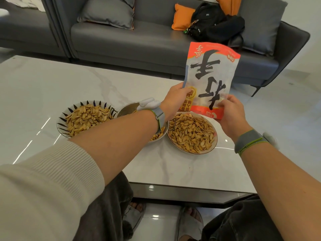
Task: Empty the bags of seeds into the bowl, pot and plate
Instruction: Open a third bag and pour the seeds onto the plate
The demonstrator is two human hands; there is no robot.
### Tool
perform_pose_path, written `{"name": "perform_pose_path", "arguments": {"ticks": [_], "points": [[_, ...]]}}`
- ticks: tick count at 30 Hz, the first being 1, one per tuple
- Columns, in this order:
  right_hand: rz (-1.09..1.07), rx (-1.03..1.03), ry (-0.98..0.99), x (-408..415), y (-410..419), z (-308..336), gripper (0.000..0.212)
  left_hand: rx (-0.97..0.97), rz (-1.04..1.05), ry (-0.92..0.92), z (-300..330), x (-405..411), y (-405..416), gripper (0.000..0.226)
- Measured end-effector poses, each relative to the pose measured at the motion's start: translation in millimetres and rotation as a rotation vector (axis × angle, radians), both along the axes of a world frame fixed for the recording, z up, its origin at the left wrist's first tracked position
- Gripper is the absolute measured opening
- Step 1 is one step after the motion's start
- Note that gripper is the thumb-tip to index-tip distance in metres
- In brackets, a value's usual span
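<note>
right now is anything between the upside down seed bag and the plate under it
Nothing visible. Both hands, left hand and right hand, hold the seed bag upside down directly above the plate, already heaped with seeds.

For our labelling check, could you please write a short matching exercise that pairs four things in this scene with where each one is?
Things:
1. seed bag
2. patterned bowl
3. plate
4. black backpack

Places:
A. on the sofa
B. leftmost dish on the table
C. held upside down in both hands
D. on the table, under the bag

Pairs: 1-C, 2-B, 3-D, 4-A
</note>
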State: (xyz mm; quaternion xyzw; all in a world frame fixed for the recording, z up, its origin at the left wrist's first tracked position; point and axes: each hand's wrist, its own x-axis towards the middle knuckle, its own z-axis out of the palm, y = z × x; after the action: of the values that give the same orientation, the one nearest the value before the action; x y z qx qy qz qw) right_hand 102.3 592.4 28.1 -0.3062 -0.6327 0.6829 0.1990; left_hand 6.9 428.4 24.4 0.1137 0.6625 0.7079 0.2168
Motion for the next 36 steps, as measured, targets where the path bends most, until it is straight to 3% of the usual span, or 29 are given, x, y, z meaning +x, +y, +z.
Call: {"name": "perform_pose_path", "arguments": {"ticks": [8,25,36], "points": [[0.066,-0.022,-0.063,2.7,2.3,5.3,0.015,0.011,-0.024,-0.084,5.1,0.8,-6.5,0.017],[0.047,-0.013,0.044,3.0,-0.9,5.5,0.021,-0.003,-0.054,0.048,10.6,-1.3,-7.5,0.037],[-0.025,0.061,-0.068,7.1,2.3,11.9,0.015,0.015,-0.011,-0.053,9.6,-3.9,-10.4,0.012]]}}
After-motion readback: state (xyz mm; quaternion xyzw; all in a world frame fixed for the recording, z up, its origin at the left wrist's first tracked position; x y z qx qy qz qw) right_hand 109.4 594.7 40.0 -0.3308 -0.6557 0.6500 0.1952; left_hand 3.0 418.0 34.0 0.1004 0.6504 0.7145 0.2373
